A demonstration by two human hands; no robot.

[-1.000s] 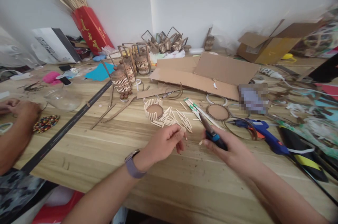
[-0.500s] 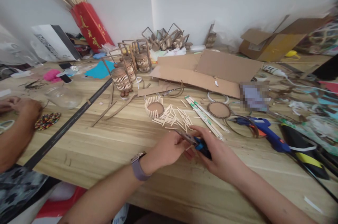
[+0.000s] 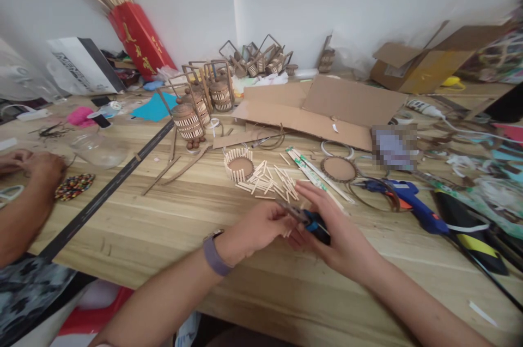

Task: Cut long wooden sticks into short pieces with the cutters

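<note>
My right hand (image 3: 343, 238) is wrapped round pliers (image 3: 314, 221) with blue and black handles. Their dark jaws point left, over the fingertips of my left hand (image 3: 261, 230). That hand is closed in a pinch; what looks like a thin pale stick is in it, mostly hidden by the fingers. Just beyond lie loose short wooden sticks (image 3: 269, 181). Beside them stands a round cardboard base (image 3: 240, 166) with upright sticks round its rim. Paper-wrapped chopsticks (image 3: 306, 170) lie behind my right hand, and a second round base (image 3: 339, 169) has no upright sticks.
A blue glue gun (image 3: 417, 205) lies at right, its cable running to the table edge. Cardboard sheets (image 3: 302, 113) and small lidded baskets (image 3: 188, 121) stand farther back. At left, another person's hands (image 3: 41, 167) are near a beaded piece (image 3: 74, 187) and clear jar (image 3: 98, 150).
The pliers and my right hand have shifted slightly right and down. A bit of pale stick that showed by my left fingertips is now hidden. The other person's hands barely differ.
</note>
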